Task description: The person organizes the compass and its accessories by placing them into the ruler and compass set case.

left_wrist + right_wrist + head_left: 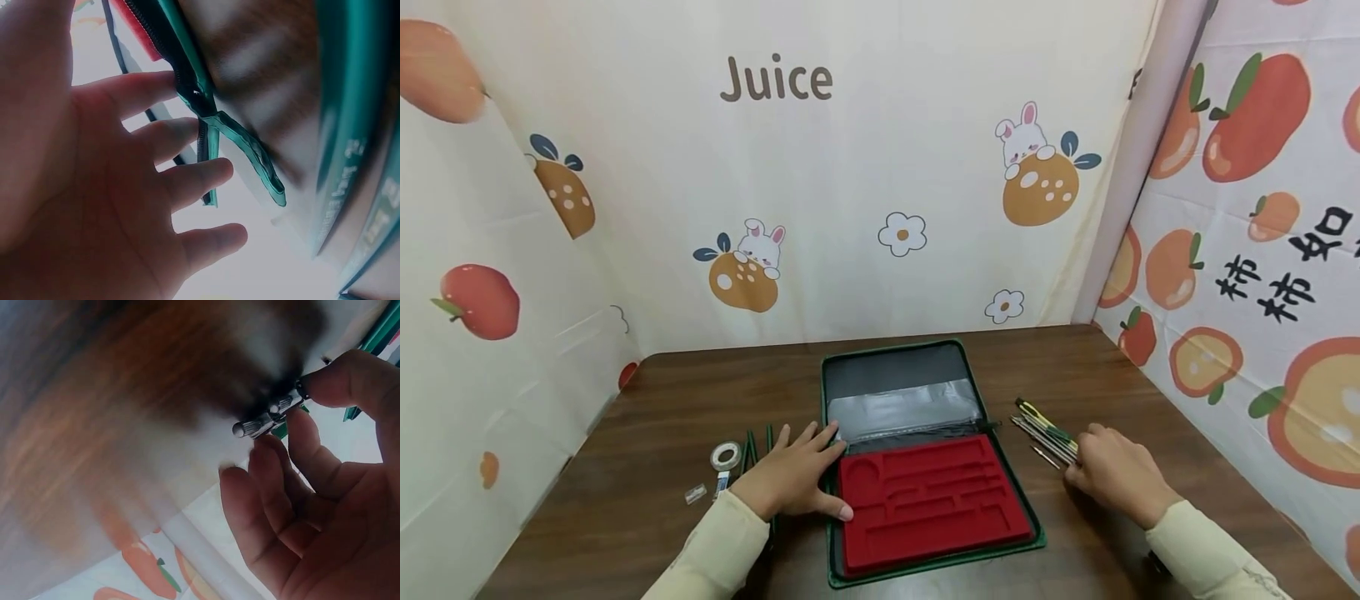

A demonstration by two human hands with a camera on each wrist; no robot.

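Several slim metal tools [1042, 440] are lying right of the case [887, 367]; we seem to be gathering them, our right hand [1116, 471] pinching their ends. Lifting would be calling for a steady pinch. Our left hand [793, 475], fingers apart, is lying at the case's edge, its red tray [925, 548] showing bare recesses.

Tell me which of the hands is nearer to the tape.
Left. The left hand is just right of the tape; the right hand is much farther right, beyond the case.
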